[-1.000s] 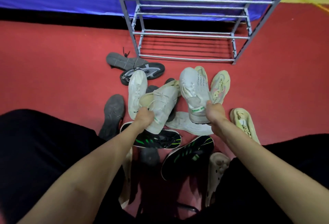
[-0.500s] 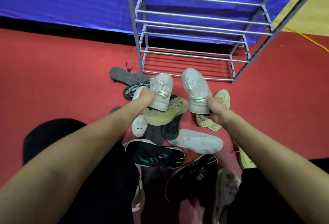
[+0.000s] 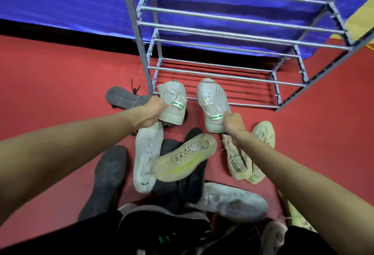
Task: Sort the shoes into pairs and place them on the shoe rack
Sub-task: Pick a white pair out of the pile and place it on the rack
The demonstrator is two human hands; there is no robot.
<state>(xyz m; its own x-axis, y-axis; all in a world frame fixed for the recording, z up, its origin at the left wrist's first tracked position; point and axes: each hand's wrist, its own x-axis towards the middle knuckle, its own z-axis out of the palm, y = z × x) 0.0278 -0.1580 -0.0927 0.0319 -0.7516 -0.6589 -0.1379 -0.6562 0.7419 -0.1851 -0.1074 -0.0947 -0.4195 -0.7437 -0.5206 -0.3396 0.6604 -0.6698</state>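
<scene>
My left hand (image 3: 150, 111) grips a white sneaker with a green heel tab (image 3: 174, 101) by its heel. My right hand (image 3: 232, 122) grips the matching white sneaker (image 3: 212, 101) the same way. Both shoes are lifted, toes pointing at the bottom tier of the grey metal shoe rack (image 3: 222, 74), just in front of it. Below them on the red floor lies a heap of loose shoes: a beige sneaker with a yellow stripe (image 3: 186, 157), a white sole-up shoe (image 3: 146, 155), a tan pair (image 3: 240, 159) and a pale grey shoe (image 3: 232, 200).
A dark grey shoe (image 3: 125, 97) lies left of the rack's front leg, another dark sole (image 3: 107, 171) nearer me. Black shoes with green marks (image 3: 166, 234) sit by my dark trousers. A blue tarp (image 3: 70, 1) hangs behind the rack.
Both hands have carried the white pair forward and up from the heap toward the rack's bottom tier. My view has moved closer to the rack.
</scene>
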